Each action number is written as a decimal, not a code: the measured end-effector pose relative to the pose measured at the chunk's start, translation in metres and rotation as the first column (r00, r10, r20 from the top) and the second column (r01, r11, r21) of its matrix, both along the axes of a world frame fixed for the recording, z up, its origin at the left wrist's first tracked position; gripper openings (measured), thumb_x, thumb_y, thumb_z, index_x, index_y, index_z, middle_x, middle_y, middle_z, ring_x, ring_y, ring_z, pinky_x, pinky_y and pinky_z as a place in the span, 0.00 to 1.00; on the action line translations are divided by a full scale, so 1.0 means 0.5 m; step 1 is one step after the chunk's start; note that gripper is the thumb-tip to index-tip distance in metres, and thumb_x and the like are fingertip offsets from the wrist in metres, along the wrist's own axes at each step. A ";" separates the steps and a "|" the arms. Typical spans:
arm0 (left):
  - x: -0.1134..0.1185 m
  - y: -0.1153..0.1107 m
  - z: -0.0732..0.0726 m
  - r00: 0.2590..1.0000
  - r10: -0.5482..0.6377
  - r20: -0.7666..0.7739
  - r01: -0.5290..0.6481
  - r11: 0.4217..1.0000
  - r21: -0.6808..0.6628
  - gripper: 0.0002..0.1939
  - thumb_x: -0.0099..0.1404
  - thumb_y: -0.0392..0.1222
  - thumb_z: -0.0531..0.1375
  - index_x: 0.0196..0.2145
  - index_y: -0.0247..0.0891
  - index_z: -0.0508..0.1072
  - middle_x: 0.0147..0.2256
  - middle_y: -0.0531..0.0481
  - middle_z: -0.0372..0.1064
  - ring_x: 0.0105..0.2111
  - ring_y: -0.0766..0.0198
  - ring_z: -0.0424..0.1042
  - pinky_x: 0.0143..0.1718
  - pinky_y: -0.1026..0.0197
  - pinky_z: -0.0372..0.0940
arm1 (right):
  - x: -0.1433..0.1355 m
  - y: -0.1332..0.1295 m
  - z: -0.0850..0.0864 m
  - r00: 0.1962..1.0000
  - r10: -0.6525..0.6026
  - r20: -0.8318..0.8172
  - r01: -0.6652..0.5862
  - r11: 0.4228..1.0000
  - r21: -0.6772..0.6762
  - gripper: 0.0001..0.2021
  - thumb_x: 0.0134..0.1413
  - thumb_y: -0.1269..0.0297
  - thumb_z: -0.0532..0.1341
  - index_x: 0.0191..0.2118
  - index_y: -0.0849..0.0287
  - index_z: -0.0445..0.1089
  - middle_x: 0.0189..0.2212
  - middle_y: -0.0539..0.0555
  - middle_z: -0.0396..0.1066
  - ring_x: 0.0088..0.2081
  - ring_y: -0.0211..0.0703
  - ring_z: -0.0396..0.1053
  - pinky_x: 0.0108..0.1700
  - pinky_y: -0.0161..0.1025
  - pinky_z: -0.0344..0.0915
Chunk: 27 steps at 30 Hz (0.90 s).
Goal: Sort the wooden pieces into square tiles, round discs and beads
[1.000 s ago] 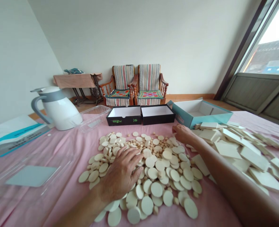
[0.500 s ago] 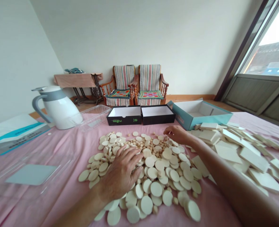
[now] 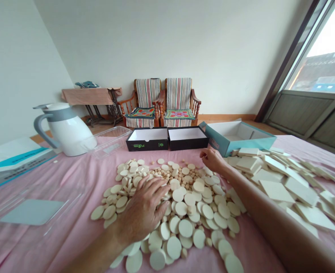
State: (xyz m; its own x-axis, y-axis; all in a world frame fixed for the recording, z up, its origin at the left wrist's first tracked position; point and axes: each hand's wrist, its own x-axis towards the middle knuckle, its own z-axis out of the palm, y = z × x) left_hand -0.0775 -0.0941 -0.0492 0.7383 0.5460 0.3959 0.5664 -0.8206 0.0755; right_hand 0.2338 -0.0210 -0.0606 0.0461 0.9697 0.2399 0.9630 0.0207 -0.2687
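Observation:
A heap of round pale wooden discs (image 3: pixel 185 228) spreads over the pink cloth, with small wooden beads (image 3: pixel 181 177) clustered among them toward the far side. My left hand (image 3: pixel 146 206) rests palm down on the heap's left part, fingers stretched forward and open. At the heap's far right edge is my right hand (image 3: pixel 213 160), its fingers curled together just in front of the light-blue box (image 3: pixel 241 145). Whatever those fingers hold, if anything, is hidden. Two black boxes with white insides, a left one (image 3: pixel 147 145) and a right one (image 3: pixel 188 143), stand side by side beyond the heap.
Square wooden tiles (image 3: pixel 277 192) are piled on the right. A white jug (image 3: pixel 75 132), a clear plastic tray (image 3: pixel 110 142) and a white-and-blue package (image 3: pixel 16 163) are on the left. Nearer lies another clear tray (image 3: pixel 32 212). Two chairs (image 3: pixel 163 102) stand beyond the table.
My right hand has drawn slightly up and away from the heap's far right edge, with its fingers more curled. My left hand stays on the discs. The view has shifted a little.

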 end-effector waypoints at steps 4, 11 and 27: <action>-0.001 -0.001 0.001 1.000 0.005 0.002 -0.005 1.000 0.000 0.17 0.66 0.39 0.55 0.53 0.42 0.68 0.51 0.46 0.67 0.55 0.54 0.63 0.60 0.41 0.54 | 0.005 0.006 0.000 0.996 -0.084 -0.032 0.087 0.992 0.090 0.19 0.52 0.75 0.51 0.47 0.62 0.72 0.41 0.60 0.72 0.42 0.43 0.68 0.44 0.34 0.61; -0.001 -0.001 0.001 1.000 0.013 -0.015 -0.013 1.000 -0.013 0.18 0.67 0.40 0.54 0.54 0.43 0.67 0.52 0.47 0.67 0.55 0.54 0.62 0.60 0.39 0.53 | -0.026 -0.012 0.016 0.993 0.111 -0.048 -0.114 0.992 -0.062 0.12 0.47 0.74 0.56 0.35 0.59 0.75 0.33 0.54 0.76 0.37 0.42 0.71 0.39 0.33 0.61; -0.002 -0.002 0.002 1.000 -0.001 -0.017 0.001 1.000 0.021 0.20 0.67 0.39 0.54 0.56 0.43 0.65 0.53 0.46 0.67 0.55 0.54 0.63 0.60 0.39 0.53 | 0.010 -0.014 0.049 0.989 -0.151 0.001 0.149 0.975 0.162 0.17 0.55 0.68 0.53 0.49 0.61 0.70 0.44 0.61 0.70 0.44 0.48 0.66 0.46 0.39 0.58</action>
State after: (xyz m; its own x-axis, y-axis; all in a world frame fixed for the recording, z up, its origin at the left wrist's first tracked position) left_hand -0.0787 -0.0950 -0.0483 0.7457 0.5367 0.3949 0.5665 -0.8227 0.0483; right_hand 0.2387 -0.0282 -0.0363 0.1835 0.9006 0.3941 0.9620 -0.0821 -0.2604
